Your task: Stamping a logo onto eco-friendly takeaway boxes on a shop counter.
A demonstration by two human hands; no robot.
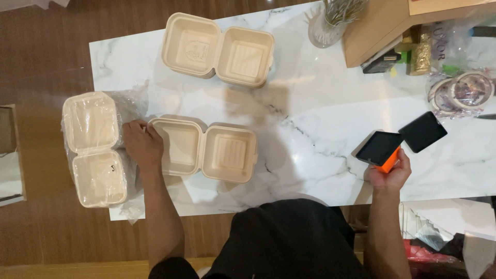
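My left hand (141, 144) rests on the left rim of an open beige clamshell food box (204, 149) lying flat on the white marble table (320, 113). Just left of that hand a stack of the same boxes (93, 150) sits in clear plastic wrap at the table's left end. A second open clamshell box (219, 49) lies at the far side. My right hand (390, 173) holds an orange box with a black tray (381, 151) at the near edge. A black square lid (422, 131) lies beside it.
A glass vase with stems (330, 23) and a wooden box (382, 26) stand at the far right. Rolls of tape in plastic (462, 90) and small gold and green items (418, 51) crowd the right end. Brown floor surrounds the table.
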